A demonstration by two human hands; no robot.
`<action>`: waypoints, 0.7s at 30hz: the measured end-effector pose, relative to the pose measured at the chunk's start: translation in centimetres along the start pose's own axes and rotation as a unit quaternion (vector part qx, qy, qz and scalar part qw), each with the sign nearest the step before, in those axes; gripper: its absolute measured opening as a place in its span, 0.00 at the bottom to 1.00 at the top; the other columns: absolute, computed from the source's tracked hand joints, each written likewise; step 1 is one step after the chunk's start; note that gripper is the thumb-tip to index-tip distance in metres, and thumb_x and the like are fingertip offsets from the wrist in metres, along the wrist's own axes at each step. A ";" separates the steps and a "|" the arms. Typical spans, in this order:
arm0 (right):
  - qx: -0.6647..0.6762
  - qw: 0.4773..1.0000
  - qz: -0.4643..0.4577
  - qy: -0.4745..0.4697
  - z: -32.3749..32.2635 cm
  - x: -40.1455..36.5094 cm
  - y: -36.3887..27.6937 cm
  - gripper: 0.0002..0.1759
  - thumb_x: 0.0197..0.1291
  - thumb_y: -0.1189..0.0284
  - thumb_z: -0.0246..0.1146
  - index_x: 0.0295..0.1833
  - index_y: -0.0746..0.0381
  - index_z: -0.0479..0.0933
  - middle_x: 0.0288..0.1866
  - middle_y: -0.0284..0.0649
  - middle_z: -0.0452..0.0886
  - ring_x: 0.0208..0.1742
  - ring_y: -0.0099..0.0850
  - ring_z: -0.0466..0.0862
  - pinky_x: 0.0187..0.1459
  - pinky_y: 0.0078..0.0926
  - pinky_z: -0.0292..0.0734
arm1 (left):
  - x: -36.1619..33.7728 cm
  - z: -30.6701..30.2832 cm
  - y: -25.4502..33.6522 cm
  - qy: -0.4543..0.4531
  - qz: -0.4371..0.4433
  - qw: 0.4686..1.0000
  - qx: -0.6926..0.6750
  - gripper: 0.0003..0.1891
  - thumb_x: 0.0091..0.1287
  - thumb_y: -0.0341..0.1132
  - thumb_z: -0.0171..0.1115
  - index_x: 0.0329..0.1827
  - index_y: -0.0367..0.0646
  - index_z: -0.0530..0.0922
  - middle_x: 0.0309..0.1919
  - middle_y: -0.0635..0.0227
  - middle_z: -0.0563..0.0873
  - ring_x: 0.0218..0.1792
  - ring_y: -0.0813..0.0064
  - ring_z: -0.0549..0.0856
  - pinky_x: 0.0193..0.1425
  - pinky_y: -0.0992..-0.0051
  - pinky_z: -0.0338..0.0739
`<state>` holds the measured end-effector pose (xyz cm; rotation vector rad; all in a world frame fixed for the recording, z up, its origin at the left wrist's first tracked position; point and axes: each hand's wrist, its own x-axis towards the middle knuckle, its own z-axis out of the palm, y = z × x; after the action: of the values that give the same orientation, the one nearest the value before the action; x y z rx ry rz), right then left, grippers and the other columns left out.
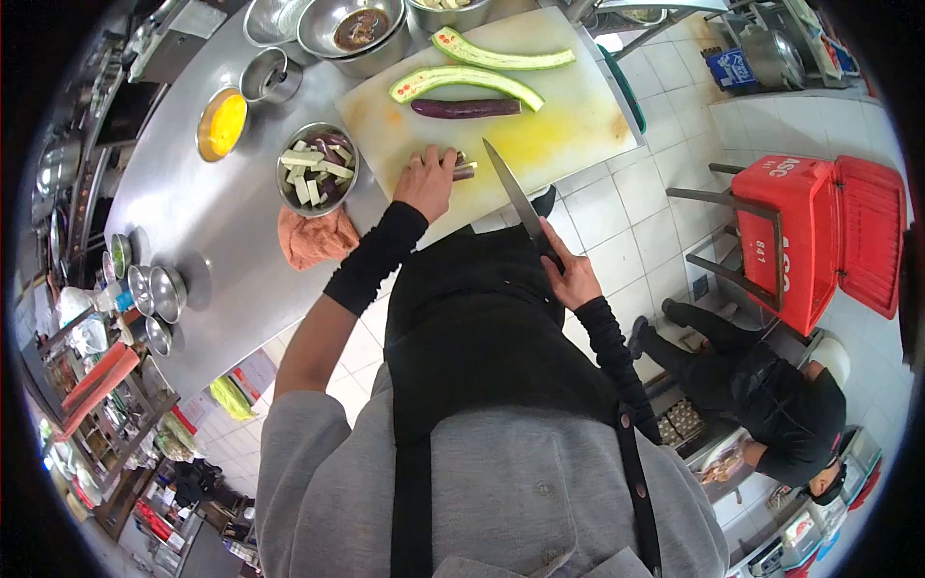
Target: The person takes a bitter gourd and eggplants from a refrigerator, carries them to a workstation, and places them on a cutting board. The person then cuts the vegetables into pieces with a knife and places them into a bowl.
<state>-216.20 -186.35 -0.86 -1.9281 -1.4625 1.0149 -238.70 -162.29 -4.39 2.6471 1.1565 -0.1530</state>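
Note:
My right hand (574, 276) is wrapped round the handle of a kitchen knife (515, 193), its blade angled up and left over the near edge of the cutting board (578, 123). On the board, my left hand (427, 183) has its fingers bent over several cut eggplant pieces (464, 171), partly hidden beneath them. Farther up lie two long eggplant halves (467, 82) (501, 58), pale cut side up, and a shorter purple length of eggplant (465, 109), skin up. Left of my left hand stands a steel bowl (353, 183) holding cut eggplant sticks (313, 176).
An orange cloth (313, 238) lies beside the bowl on the steel table (222, 279). A bowl of yellow liquid (225, 123) and other steel bowls stand farther left. Red bins (785, 241) and a person in black (780, 395) are on the right, beyond the tiled floor.

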 end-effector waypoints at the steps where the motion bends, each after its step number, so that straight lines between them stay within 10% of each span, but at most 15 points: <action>1: -0.004 1.000 -0.012 0.007 0.0 0.0 0.1 0.44 0.69 0.75 0.63 0.86 0.39 0.56 0.26 0.62 0.81 0.32 0.62 0.84 0.35 0.54 0.77 | -0.3 0.2 -0.1 0.003 -0.012 1.000 -0.008 0.26 0.60 0.26 0.65 0.63 0.42 0.72 0.52 0.49 0.77 0.53 0.43 0.83 0.54 0.50 0.82; 8: -0.011 1.000 0.018 0.010 -1.8 0.3 -1.6 0.43 0.69 0.75 0.64 0.86 0.39 0.57 0.30 0.63 0.83 0.34 0.62 0.85 0.37 0.52 0.80 | -4.5 -5.6 -4.8 0.154 -0.159 0.973 -0.061 0.25 0.66 0.27 0.61 0.67 0.41 0.71 0.55 0.46 0.81 0.57 0.44 0.83 0.62 0.50 0.78; 12: -0.010 0.999 0.029 0.024 -2.5 0.7 -2.3 0.43 0.70 0.74 0.64 0.86 0.39 0.57 0.31 0.63 0.84 0.36 0.62 0.86 0.39 0.53 0.81 | -6.0 -8.1 -8.9 0.149 -0.266 0.952 0.005 0.43 0.66 0.42 0.71 0.82 0.46 0.60 0.69 0.43 0.75 0.72 0.42 0.72 0.77 0.47 0.65; 18: 0.006 0.995 0.012 0.098 -2.8 1.4 -2.3 0.43 0.70 0.73 0.64 0.86 0.38 0.56 0.34 0.61 0.86 0.36 0.61 0.87 0.41 0.51 0.82 | -0.4 -7.4 -5.4 0.270 0.005 0.955 -0.127 0.37 0.67 0.45 0.71 0.79 0.48 0.69 0.75 0.51 0.70 0.78 0.49 0.65 0.78 0.42 0.59; 21: -0.005 0.991 0.053 0.126 -3.1 1.8 -2.7 0.44 0.70 0.74 0.64 0.87 0.39 0.56 0.38 0.61 0.88 0.38 0.59 0.89 0.44 0.49 0.84 | 4.1 -5.4 0.2 0.176 0.056 0.974 -0.130 0.33 0.65 0.36 0.71 0.75 0.47 0.73 0.71 0.60 0.75 0.74 0.53 0.70 0.76 0.46 0.61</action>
<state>-214.99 -183.70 2.57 -2.0741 -1.2357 0.7750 -235.75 -158.06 0.05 2.5544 1.0347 0.4751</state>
